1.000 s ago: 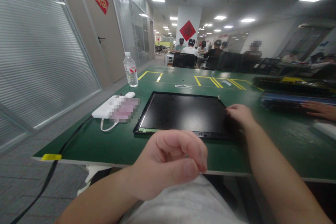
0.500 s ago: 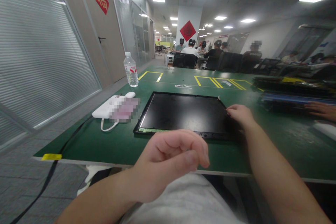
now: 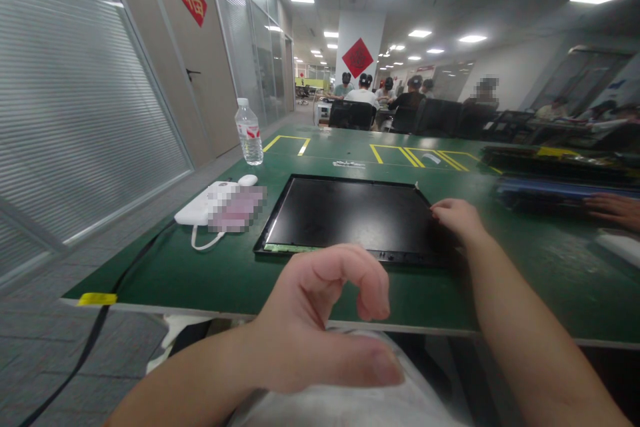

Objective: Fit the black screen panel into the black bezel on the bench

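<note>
A black flat screen panel (image 3: 350,213) in a thin dark frame lies face up on the green table. A pale green strip (image 3: 293,249) runs along the left part of its near edge. My right hand (image 3: 457,219) is at the panel's right edge, thumb and fingers closed on the frame there. In front of the panel, close to my body, my left hand (image 3: 325,320) is held up with fingers curled and thumb well apart; nothing is in it. A small white tab (image 3: 417,185) sticks up at the panel's far right corner.
To the left are a water bottle (image 3: 249,133), a white box-shaped device (image 3: 200,203) with a cable loop and a small white rounded item (image 3: 247,180). Stacked dark panels (image 3: 560,170) and another person's hand (image 3: 613,210) are at the right. Yellow tape (image 3: 390,147) marks the table's far side.
My left hand has opened: the thumb moved down, away from the curled fingers. My right hand and the screen panel look unchanged.
</note>
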A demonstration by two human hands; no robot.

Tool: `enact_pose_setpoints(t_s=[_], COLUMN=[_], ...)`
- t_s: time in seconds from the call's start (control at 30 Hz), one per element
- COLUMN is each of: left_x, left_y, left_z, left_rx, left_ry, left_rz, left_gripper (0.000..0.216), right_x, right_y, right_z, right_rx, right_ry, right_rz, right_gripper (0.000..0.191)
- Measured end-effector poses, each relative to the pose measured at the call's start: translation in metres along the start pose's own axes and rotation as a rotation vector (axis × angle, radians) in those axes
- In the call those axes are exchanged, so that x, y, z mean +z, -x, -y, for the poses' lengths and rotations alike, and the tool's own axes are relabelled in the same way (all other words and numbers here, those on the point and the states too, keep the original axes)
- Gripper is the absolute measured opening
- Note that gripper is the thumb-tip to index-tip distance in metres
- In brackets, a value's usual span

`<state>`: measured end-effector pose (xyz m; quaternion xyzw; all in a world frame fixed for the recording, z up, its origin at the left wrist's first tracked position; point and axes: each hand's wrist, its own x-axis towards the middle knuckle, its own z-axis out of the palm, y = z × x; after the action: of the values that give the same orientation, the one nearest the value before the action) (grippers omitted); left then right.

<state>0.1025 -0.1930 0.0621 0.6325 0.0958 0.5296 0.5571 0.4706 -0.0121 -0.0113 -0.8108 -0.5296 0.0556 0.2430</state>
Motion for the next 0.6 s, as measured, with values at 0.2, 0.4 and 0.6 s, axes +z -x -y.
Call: enact_pose_setpoints(t_s=[0.2,0.4,0.6], left_x=[-0.003,-0.008,-0.035], left_y=[-0.002,0.001,-0.019], left_z=[-0.004,0.002,-0.005], left_rx=[0.028,0.045,0.173], left_ry=[-0.060,-0.023,-0.218], left_rz=[0.025,0.026,-0.031], left_gripper=[0.023,0.023,0.031], right_x=[0.003,0.005,0.002], right_y=[-0.004,-0.006,-0.005], right_z=[-0.004,-0.005,-0.003], right_rx=[-0.007,-0.008,0.022], right_ry=[-0.007,0.005,-0.020], right_rz=[-0.012,-0.021,0.012], right_gripper=[0.024,0.026,0.025])
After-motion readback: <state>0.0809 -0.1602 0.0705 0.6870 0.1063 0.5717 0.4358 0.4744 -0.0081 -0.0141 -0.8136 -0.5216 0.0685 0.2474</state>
